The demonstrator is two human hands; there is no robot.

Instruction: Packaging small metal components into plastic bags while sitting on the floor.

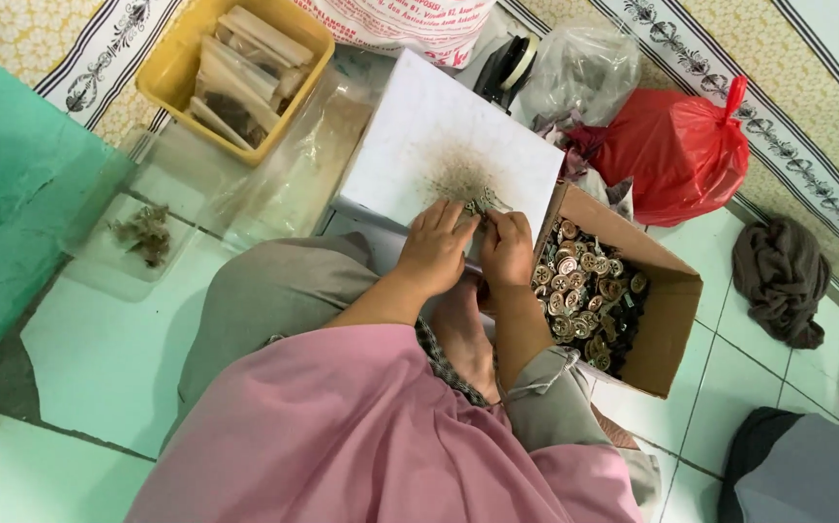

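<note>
My left hand (436, 247) and my right hand (508, 249) meet over the near edge of a white box (410, 136) that serves as a work surface. Between their fingertips they pinch a small metal piece (478, 206), mostly hidden by the fingers. Dark scratch marks fan out on the box just beyond it. Right of my right hand an open cardboard box (676, 300) holds many small round metal parts (584, 286).
A yellow tub (170, 73) of filled clear packets stands at the back left. Clear plastic bags (274, 184) lie beside it, one with brownish bits (146, 232). A red plastic bag (676, 150), a clear bag (584, 68) and a dark cloth (783, 276) lie at the right.
</note>
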